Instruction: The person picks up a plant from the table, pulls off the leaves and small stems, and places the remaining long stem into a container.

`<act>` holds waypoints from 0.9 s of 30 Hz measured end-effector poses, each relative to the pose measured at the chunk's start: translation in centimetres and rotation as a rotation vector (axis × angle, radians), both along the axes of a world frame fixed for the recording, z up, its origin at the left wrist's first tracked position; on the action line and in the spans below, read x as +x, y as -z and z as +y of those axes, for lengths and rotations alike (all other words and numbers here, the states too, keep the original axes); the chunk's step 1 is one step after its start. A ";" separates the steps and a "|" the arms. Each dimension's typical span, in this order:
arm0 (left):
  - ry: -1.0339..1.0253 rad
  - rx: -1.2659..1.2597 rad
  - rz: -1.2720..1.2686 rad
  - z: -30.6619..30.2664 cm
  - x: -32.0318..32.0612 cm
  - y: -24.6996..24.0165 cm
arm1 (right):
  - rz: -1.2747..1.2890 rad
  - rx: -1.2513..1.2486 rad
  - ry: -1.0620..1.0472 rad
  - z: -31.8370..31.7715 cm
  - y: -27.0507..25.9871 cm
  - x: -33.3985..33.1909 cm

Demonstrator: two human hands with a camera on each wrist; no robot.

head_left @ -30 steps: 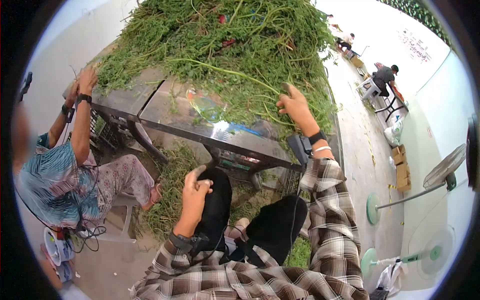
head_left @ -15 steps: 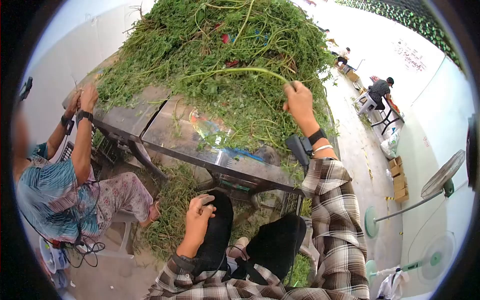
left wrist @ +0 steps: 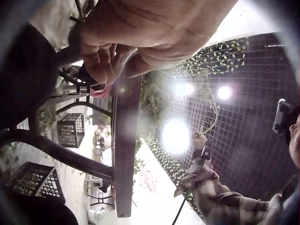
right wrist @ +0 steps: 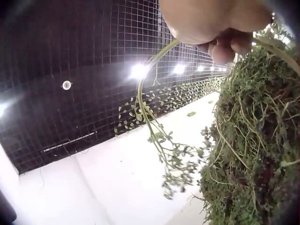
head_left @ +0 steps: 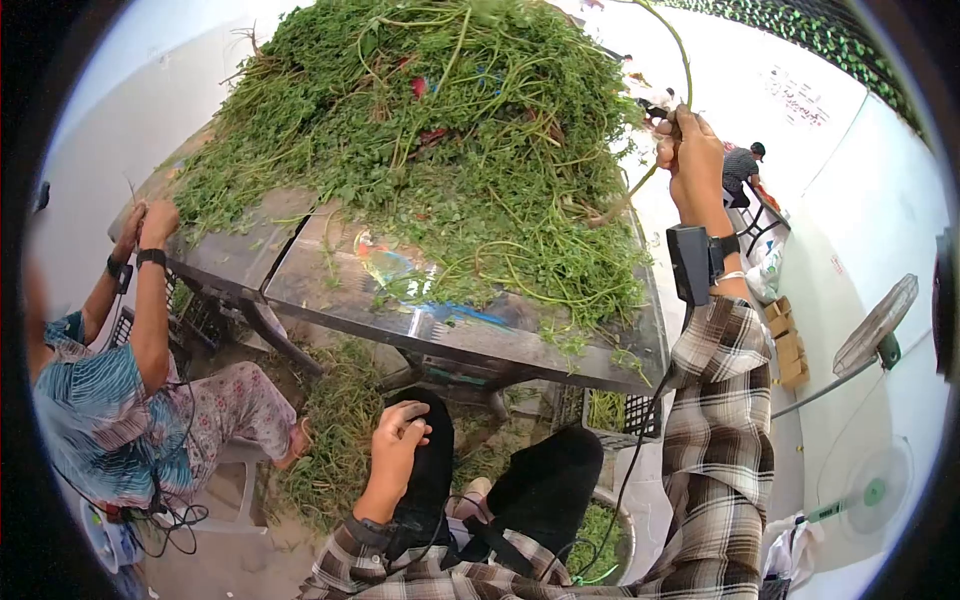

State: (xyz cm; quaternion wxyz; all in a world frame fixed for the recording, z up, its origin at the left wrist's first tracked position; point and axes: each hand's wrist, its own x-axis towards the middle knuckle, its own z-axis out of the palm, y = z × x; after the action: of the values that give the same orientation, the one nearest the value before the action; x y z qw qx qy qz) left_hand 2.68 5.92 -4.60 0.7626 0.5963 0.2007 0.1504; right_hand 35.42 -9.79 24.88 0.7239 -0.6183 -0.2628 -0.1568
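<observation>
Worktop (head_left: 325, 275) ahead of left hand (head_left: 393, 452), dark, strewn with green bits. Left hand over black-trousered thigh (head_left: 425, 497), fingers relaxed, loosely bent. Left of it, second person (head_left: 115, 400), hands near worktop corner. Right hand (head_left: 697, 165) farther out, raised, pinching long green stem (right wrist: 140, 91); stem juts both sides of grip, leafy end drooping. Left of right hand, big pile of greens (head_left: 430, 150). Right of and below right hand, cardboard boxes (head_left: 788, 345). Beyond right hand, seated person (head_left: 740, 168), white wall (head_left: 800, 150).
</observation>
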 end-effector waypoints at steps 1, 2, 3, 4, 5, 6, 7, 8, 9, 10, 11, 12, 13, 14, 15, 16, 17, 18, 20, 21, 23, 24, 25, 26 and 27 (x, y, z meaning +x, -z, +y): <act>0.009 -0.004 -0.001 -0.2 0.1 0.1 | 0.040 0.027 -0.013 -0.4 -0.1 -0.4; 0.017 -0.008 0.001 -0.3 0.1 0.2 | 0.038 0.027 -0.006 -0.7 -0.2 -1.0; 0.023 -0.008 0.001 -0.5 0.1 0.1 | 0.077 0.050 -0.052 -1.1 -0.2 -1.6; 0.031 -0.002 0.001 -0.7 0.0 0.0 | 0.118 0.073 -0.096 -1.4 0.1 -2.1; 0.039 0.005 0.003 -0.9 0.0 0.0 | 0.137 0.083 -0.141 -1.9 0.4 -2.5; 0.048 0.004 0.007 -1.0 -0.1 -0.2 | 0.142 0.083 -0.132 -2.3 0.8 -3.1; 0.057 0.015 0.008 -1.2 -0.1 -0.5 | 0.167 0.054 -0.176 -2.7 1.2 -3.8; 0.067 0.027 0.009 -1.4 -0.2 -0.7 | 0.193 0.025 -0.219 -3.0 1.8 -4.6; 0.076 0.028 0.014 -1.6 -0.2 -0.9 | 0.178 0.003 -0.213 -3.2 2.6 -5.8; 0.081 0.038 0.002 -1.8 -0.3 -1.0 | 0.186 -0.056 -0.212 -3.5 3.2 -7.1; 0.084 0.047 -0.012 -1.9 -0.3 -1.2 | 0.216 -0.060 -0.189 -3.6 4.1 -8.5; 0.089 0.048 -0.008 -2.1 -0.3 -1.3 | 0.246 -0.063 -0.166 -3.8 5.0 -10.0; 0.101 0.061 -0.024 -2.3 -0.3 -1.3 | 0.279 -0.064 -0.179 -4.2 6.4 -11.0; 0.113 0.074 -0.039 -2.6 -0.3 -1.3 | 0.312 -0.064 -0.192 -4.6 8.1 -11.9; 0.116 0.074 -0.032 -2.8 -0.3 -1.4 | 0.294 -0.096 -0.176 -4.7 9.5 -13.2; 0.123 0.066 -0.048 -3.1 -0.4 -1.5 | 0.362 -0.120 -0.140 -4.7 10.7 -14.3; 0.128 0.059 -0.062 -3.4 -0.4 -1.6 | 0.368 -0.092 -0.134 -4.4 12.1 -15.5; 0.127 0.058 -0.048 -3.6 -0.6 -1.8 | 0.378 -0.065 -0.131 -4.3 13.7 -16.6; 0.158 0.082 -0.073 -3.8 -0.6 -2.4 | 0.420 -0.056 -0.128 -4.4 16.8 -18.4; 0.149 0.096 -0.077 -3.9 -0.4 -2.3 | 0.412 -0.079 -0.107 -4.2 17.7 -19.6; 0.147 0.109 -0.070 -4.0 -0.1 -2.9 | 0.432 -0.078 -0.117 -4.3 19.9 -21.5; 0.151 0.118 -0.077 -4.1 0.1 -3.2 | 0.438 -0.081 -0.120 -4.4 20.8 -22.4; 0.170 0.106 -0.103 -4.0 0.4 -3.4 | 0.484 -0.066 -0.093 -4.1 21.0 -23.4; 0.165 0.108 -0.097 -4.1 0.9 -3.8 | 0.490 -0.064 -0.099 -4.2 21.8 -24.1; 0.158 0.067 -0.127 -4.3 1.3 -4.2 | 0.502 -0.074 -0.119 -4.4 22.8 -24.5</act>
State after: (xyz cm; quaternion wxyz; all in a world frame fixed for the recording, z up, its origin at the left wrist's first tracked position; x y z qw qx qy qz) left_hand 4.03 1.67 -0.39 0.7628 0.6248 0.0991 0.1340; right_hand 10.94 -14.14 2.09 0.7513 -0.6474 -0.1162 0.0543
